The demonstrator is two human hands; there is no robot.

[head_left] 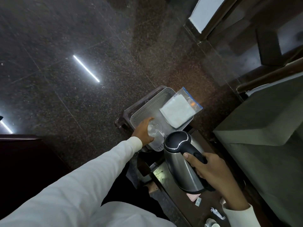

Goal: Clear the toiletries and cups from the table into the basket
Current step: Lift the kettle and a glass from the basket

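Glass [154, 128] gripped by outstretched left hand [143, 131] over basket [144, 106]; right hand [208, 167] clasps kettle [182, 159] handle.

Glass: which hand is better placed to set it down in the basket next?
Left. The left hand already grips the glass directly over the basket, while the right hand is occupied holding the kettle by its handle, nearer the person.

White cup [211, 224]: cut off by the bottom edge. Small packets [198, 201] on the counter [180, 208]: too small to identify. Glass [154, 129]: partly hidden behind the left hand [143, 131].
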